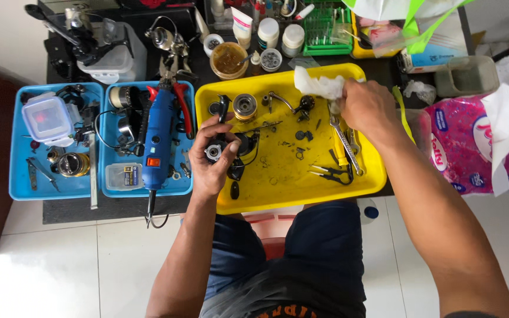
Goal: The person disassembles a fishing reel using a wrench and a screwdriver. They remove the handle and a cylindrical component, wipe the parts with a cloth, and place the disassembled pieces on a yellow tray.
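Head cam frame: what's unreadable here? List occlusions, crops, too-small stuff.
- Black reel body: underside and grip points hidden by the left hand.
- White tissue: whatever the right hand wipes with it is covered by fingers and tissue.
- Small dark parts on the yellow tray: too small to identify.
- Green rack: cut off by the top edge.
- Blue rotary tool: tip blurred over the floor.

Home repair workbench: parts trays, rotary tool, wrenches, grease tub.
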